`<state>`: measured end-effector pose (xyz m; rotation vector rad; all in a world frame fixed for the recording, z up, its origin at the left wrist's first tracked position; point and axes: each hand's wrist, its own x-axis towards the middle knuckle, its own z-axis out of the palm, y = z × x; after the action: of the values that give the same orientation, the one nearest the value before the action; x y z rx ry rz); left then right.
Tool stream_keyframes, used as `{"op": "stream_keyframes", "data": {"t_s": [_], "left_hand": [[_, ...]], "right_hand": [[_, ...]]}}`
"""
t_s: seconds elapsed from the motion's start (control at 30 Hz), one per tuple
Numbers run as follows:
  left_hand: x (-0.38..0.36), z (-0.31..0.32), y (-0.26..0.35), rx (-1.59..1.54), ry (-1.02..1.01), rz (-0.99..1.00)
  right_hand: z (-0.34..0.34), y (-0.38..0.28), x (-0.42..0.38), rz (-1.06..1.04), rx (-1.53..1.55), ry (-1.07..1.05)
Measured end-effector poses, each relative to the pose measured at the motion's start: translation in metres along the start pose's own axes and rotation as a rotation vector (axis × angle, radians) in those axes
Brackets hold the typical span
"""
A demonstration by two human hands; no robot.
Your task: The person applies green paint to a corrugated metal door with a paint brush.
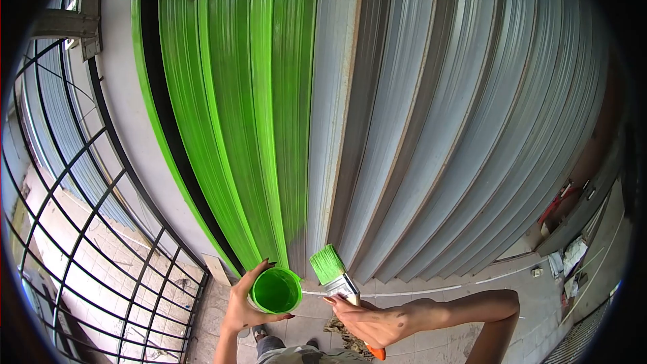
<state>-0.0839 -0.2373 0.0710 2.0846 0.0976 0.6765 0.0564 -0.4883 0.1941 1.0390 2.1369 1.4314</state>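
My left hand (244,301) is wrapped round a small tub of green paint (276,290), its open top facing up toward me. In my right hand (384,320) is a paintbrush (344,287) with green-coated bristles, a metal band and an orange handle end. The bristles point up and left, a short way right of the tub. Before me stands a folded metal shutter (418,128). Its left panels (232,108) are covered in green paint, while the panels to the right are bare grey with rusty edges.
A black metal grille (84,229) stands at the left, beside a pale wall strip (121,81). Floor tiles (431,303) lie below, with a crumpled cloth-like thing (347,337) near my feet. Loose clutter (573,259) and a red item (563,199) are at the right.
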Motion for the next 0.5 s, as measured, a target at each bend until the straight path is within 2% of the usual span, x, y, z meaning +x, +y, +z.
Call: {"op": "stream_keyframes", "data": {"t_s": [0.2, 0.5], "left_hand": [[-0.001, -0.002, 0.000, 0.013, 0.008, 0.001], [0.000, -0.003, -0.005, 0.011, 0.009, -0.026]], "right_hand": [[0.018, -0.009, 0.020, 0.105, 0.012, -0.036], [0.021, -0.015, 0.025, 0.128, 0.034, -0.032]]}}
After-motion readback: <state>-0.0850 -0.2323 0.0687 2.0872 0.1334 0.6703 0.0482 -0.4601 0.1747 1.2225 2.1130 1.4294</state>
